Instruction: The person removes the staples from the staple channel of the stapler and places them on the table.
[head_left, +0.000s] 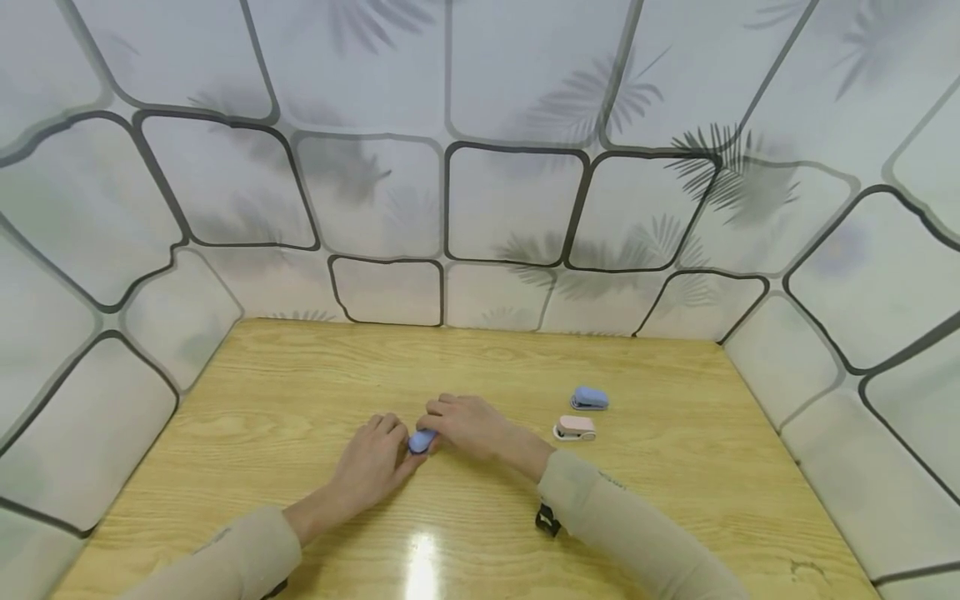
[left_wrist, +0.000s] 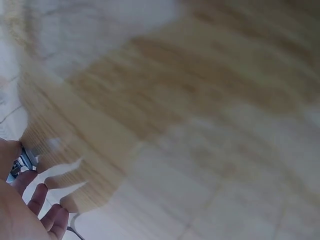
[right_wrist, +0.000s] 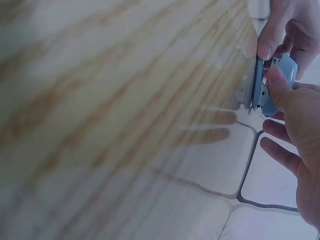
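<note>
Both hands hold a small blue stapler [head_left: 422, 441] low over the wooden table, left of its middle. My left hand [head_left: 369, 461] pinches one end, its thumb along the near side. At the other end, my right hand [head_left: 467, 423] grips the body between thumb and fingers. The right wrist view shows the stapler [right_wrist: 287, 70] side-on, its base along the tabletop and the right thumb on its side. In the left wrist view only a sliver of the stapler [left_wrist: 29, 157] shows beside the left hand [left_wrist: 20, 212]; the fingers hide the rest.
To the right of the hands, a second blue stapler [head_left: 590, 398] lies on the wooden table [head_left: 315, 367]. A pink and white stapler [head_left: 575, 428] sits just nearer. Patterned fabric walls [head_left: 517, 208] enclose the table at the back and sides.
</note>
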